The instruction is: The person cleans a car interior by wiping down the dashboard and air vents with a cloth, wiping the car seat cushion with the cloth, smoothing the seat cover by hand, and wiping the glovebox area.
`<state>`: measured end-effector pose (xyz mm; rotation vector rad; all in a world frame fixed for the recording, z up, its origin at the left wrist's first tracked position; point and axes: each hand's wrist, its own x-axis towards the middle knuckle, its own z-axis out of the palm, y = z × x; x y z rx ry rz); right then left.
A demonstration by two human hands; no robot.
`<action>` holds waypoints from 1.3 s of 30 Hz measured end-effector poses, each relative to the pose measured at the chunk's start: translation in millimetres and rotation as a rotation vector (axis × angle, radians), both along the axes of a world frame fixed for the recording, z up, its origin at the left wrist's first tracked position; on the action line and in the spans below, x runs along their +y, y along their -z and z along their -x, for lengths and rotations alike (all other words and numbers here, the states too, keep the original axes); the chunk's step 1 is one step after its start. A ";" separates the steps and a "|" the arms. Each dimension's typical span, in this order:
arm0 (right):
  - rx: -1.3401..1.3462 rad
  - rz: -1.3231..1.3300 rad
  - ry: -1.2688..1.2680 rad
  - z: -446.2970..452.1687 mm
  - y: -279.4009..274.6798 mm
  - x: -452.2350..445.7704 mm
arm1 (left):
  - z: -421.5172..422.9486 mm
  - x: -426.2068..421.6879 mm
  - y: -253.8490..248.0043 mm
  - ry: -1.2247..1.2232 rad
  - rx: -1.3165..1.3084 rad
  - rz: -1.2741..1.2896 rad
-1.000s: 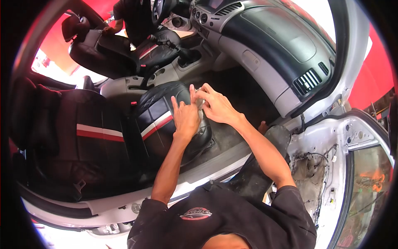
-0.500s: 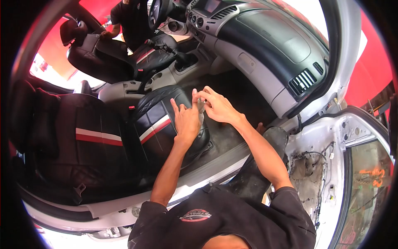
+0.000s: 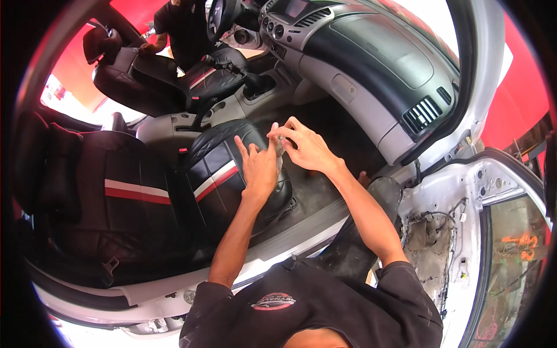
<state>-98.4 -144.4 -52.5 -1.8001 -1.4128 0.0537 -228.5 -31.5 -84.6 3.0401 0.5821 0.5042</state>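
Note:
My left hand [image 3: 261,165] is raised above the front part of the near black seat [image 3: 223,174], its fingers partly curled around a small, pale, translucent thing [image 3: 280,149] that I cannot make out. Close on its right, my right hand [image 3: 304,145] has thumb and fingers pinched at the top of that same thing, near the left fingertips. The two hands almost touch. A white and red stripe [image 3: 217,182] crosses the seat beside my left hand.
Beyond the centre console [image 3: 226,110] is another black seat [image 3: 139,78], with a person in dark clothes [image 3: 185,32] behind it. The dashboard [image 3: 371,64] spans the upper right. An open door with bare metal and wiring [image 3: 432,238] stands at the right.
The view has shifted slightly, so the car interior sits a little further left. Both hands stay together around the small thing, with only small finger movements.

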 end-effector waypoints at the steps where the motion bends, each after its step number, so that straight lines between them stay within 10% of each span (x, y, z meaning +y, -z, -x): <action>1: -0.023 0.019 0.002 -1.7 -2.0 -1.1 | 0.2 -0.9 -0.8 0.008 0.012 0.001; 24: 0.161 -0.096 -0.274 -4.1 -21.2 -23.7 | 30.7 -46.8 -26.0 0.238 -0.287 -0.029; 28: -0.225 -0.185 -0.120 12.7 -19.5 -17.2 | 23.5 -47.3 -22.9 0.205 -0.186 0.078; 33: -0.024 -0.013 0.056 3.4 2.7 -6.9 | 16.8 -62.7 -15.4 0.230 -0.240 -0.127; 39: -0.078 -0.113 0.403 -12.5 8.0 -4.1 | 14.3 -55.0 -22.6 0.281 -0.365 0.238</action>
